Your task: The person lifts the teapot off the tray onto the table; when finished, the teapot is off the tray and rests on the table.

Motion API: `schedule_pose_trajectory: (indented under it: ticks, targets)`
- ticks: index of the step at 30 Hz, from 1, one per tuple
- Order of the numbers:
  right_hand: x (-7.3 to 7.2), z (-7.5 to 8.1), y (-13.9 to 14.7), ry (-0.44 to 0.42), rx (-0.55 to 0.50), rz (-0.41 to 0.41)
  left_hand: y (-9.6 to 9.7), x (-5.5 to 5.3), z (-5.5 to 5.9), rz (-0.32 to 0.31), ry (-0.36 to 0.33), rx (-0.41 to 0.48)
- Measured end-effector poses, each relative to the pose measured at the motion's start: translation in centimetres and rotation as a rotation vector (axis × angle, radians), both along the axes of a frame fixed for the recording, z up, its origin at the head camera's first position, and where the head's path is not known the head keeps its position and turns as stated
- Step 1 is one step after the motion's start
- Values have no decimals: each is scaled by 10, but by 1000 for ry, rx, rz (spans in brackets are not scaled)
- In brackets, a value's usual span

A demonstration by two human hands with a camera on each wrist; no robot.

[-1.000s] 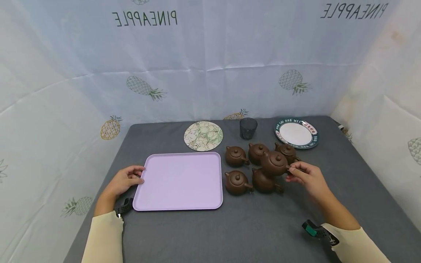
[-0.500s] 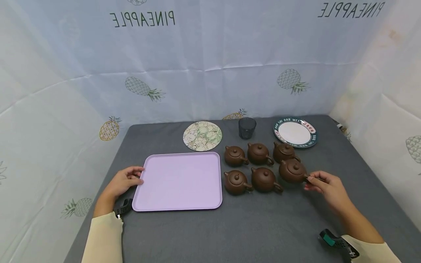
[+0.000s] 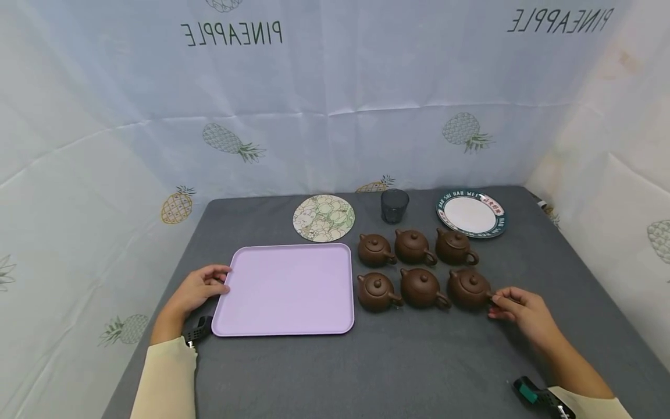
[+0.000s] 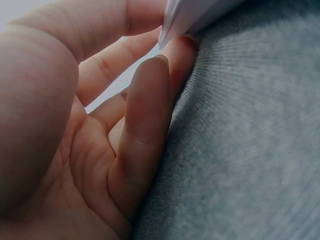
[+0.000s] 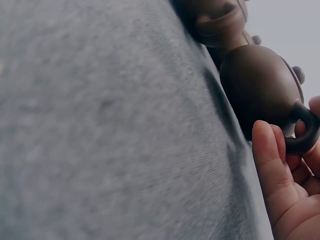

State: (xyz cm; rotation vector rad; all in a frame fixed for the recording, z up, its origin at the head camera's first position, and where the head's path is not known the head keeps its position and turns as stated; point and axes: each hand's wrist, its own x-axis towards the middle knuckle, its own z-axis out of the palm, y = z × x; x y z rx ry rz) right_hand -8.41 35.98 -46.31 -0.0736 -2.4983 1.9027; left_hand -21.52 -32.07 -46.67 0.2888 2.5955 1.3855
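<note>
At the front right of a group of brown teapots, my right hand (image 3: pixel 523 314) pinches the handle of one teapot (image 3: pixel 468 289). That teapot (image 5: pixel 260 85) stands upright on the cloth; in the right wrist view the fingers (image 5: pixel 272 165) are around its looped handle. The teapots form two rows of three, spouts toward the back left. On the left, my left hand (image 3: pixel 196 291) holds the left edge of a lilac tray (image 3: pixel 285 291). The left wrist view has the tray's edge (image 4: pixel 172 25) between thumb and fingers, with some fingertips underneath.
Behind the tray lies a round floral mat (image 3: pixel 323 218). A dark glass cup (image 3: pixel 394 205) stands behind the teapots, and a white plate with a green rim (image 3: pixel 470 213) is at the back right. Grey cloth (image 3: pixel 398 372) covers the table; a pineapple-print curtain (image 3: pixel 335 87) encloses it.
My right hand has carried the teapot from above the other pots to the right and down onto the cloth at the front row's right end. The left hand and tray have not moved.
</note>
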Motion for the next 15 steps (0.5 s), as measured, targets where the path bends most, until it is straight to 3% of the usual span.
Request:
schedule_pose_trajectory:
  ticks: [3, 6, 9, 15]
  targets:
    - [1, -3, 1, -24, 1, -4, 2, 0, 1, 3, -3, -14]
    - [2, -5, 2, -34, -19, -8, -5, -7, -11, 11, 6, -21]
    - [3, -7, 3, -38, -24, -6, -5, -8, -14, 21, 16, -16]
    - [4, -6, 4, -65, 65, 18, -6, -8, -14, 19, 22, -10]
